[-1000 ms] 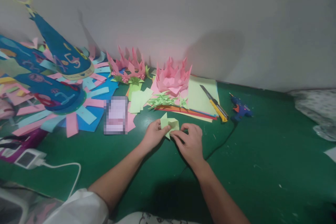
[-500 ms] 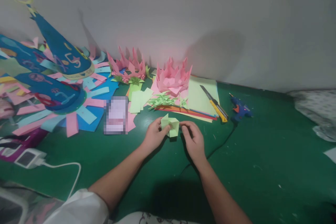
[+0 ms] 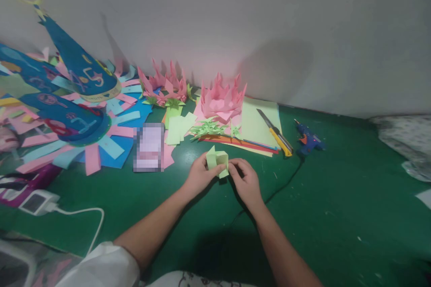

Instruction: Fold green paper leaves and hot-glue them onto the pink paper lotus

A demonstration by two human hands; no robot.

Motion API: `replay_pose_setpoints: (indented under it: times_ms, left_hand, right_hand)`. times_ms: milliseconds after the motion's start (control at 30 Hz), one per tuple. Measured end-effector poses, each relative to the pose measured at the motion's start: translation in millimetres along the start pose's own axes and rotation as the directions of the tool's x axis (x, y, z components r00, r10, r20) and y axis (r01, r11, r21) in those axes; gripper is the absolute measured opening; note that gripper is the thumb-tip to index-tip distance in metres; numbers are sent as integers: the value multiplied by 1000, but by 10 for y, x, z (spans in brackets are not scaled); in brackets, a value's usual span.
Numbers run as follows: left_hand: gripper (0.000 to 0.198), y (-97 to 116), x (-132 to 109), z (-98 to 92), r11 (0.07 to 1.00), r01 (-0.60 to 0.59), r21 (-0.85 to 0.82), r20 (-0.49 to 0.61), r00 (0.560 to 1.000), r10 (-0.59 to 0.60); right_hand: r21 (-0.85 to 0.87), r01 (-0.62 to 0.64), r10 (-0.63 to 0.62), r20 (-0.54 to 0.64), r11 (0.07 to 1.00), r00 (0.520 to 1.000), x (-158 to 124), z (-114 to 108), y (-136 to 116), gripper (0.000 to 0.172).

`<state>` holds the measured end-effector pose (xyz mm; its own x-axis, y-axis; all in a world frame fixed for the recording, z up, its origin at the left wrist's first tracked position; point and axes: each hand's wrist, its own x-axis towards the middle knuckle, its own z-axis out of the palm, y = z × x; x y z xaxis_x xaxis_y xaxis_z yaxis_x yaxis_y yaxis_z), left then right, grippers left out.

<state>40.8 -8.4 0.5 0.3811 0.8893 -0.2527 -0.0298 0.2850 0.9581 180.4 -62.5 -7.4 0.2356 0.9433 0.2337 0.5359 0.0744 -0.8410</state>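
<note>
A small piece of folded light-green paper (image 3: 212, 159) is held up over the green table, its flaps standing partly open. My left hand (image 3: 199, 175) grips it from the left, thumb across the front and the other fingers behind. On the other side, my right hand (image 3: 247, 180) pinches the paper's right edge between thumb and fingertips. Just behind the hands lie green paper leaves (image 3: 209, 128), and a pink paper crown (image 3: 222, 98) stands on stacked coloured sheets.
A yellow utility knife (image 3: 281, 140) lies on pale paper (image 3: 262, 116); right of it is a blue glue gun (image 3: 310, 142) with its cord trailing forward. Left are a blurred-out phone (image 3: 148, 148), a second pink crown (image 3: 164, 85), and blue cone hats (image 3: 79, 58) with paper strips.
My right fingers have closed in on the paper's right edge, where they were slightly apart before. My left thumb has slid further right across the paper, which has opened a little.
</note>
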Motion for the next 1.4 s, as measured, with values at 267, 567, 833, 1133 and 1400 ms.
replay_pose_setpoints:
  times_ms: [267,567,833,1133,1400]
  left_hand:
    - [47,21,-37,23,998,32,-59,103,994,-26]
    - [58,110,-74,42,985,109,-131,185,979,-84]
    - [67,73,-33,34,980,69,-186,85,995,-54]
    - [53,112,-38,58,983,56,-177,51,998,-47]
    - [47,112,-52,55,987,18,-158,79,997,-6]
  right_hand:
    - [-35,27,-27,4,999,1000,-13,18,-4,15]
    - [-59,72,-71,2,996,997,-22,23,-22,15]
    - [45,25,-25,16,999,1000,-27,19,-58,17]
    - [77,5,-8,42,997,999,-43,44,-72,15]
    - [48,29,-33,95,998,995,-20,31,-82,18]
